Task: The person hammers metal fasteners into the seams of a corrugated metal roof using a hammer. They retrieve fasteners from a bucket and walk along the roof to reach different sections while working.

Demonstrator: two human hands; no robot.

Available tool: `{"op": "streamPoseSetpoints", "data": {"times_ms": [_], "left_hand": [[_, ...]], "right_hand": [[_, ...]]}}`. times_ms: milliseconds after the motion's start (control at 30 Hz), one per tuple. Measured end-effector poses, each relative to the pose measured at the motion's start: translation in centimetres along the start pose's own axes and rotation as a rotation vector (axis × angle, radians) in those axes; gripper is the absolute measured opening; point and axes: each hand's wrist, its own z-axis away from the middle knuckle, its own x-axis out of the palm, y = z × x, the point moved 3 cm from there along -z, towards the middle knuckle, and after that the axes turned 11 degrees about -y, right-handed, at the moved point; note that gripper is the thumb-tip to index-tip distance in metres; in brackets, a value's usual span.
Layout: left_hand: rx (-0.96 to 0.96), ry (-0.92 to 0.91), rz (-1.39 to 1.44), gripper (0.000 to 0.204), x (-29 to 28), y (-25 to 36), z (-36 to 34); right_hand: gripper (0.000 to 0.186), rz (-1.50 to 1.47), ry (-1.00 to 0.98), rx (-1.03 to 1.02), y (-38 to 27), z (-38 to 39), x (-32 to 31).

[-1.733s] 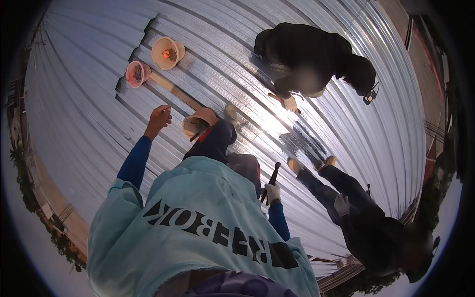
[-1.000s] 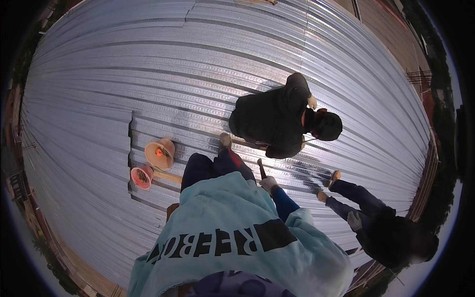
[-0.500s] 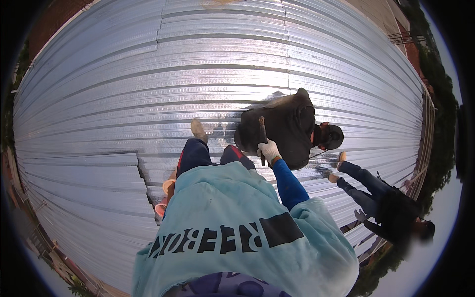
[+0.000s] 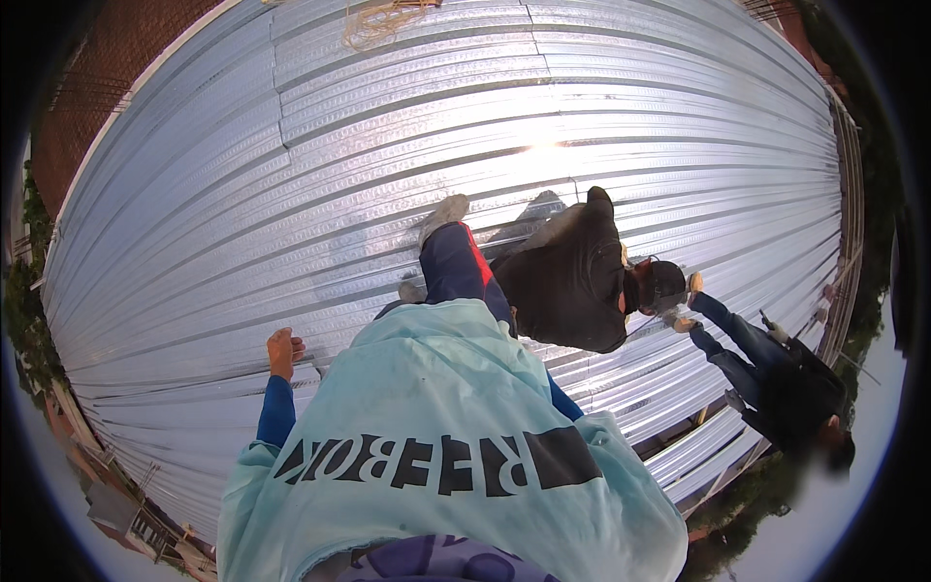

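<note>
Silver ribbed roof sheets (image 4: 291, 194), pale turquoise shirt (image 4: 436, 388), blue sleeve (image 4: 276, 412)

The right hand is hidden behind the pale blue shirt (image 4: 436, 427), so its grip cannot be told. Below the left hand (image 4: 283, 351), the picture's lower edge cuts off that shirt. The far person's (image 4: 790, 393) face is blurred.

Left hand (image 4: 283, 351) now pressed flat on the metal roof sheet (image 4: 291, 194), right hand hidden behind the shirt (image 4: 446, 456), orange discs lost from view.
</note>
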Motion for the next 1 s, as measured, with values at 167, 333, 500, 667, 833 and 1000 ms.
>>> {"op": "streamPoseSetpoints", "data": {"times_ms": [167,333,500,667,833,1000], "left_hand": [[0.121,-0.322,-0.273,0.042,12.1,12.1,0.0],[0.612,-0.424,-0.523,0.037,20.6,25.3,-2.2],[0.488,-0.547,-0.544,0.038,21.7,35.2,-7.1],[0.515,-0.587,-0.914,0.033,21.8,46.0,-14.3],[1.299,-0.542,-1.428,0.029,24.5,63.4,-18.5],[0.368,-0.396,-0.803,0.035,38.8,82.9,-16.9]], "right_hand": [[0.024,-0.36,-0.069,-0.016,-8.9,-1.9,-4.3],[0.014,-0.641,0.055,-0.023,-23.9,-2.1,-14.2],[0.015,-0.742,0.171,-0.269,-33.1,-5.1,-23.0],[0.013,-0.901,0.286,-0.225,-38.6,-9.1,-26.1],[0.013,-1.156,0.201,0.08,-44.7,-9.5,-23.4],[0.014,-0.895,0.161,-0.141,-39.6,-14.6,-18.0]]}}
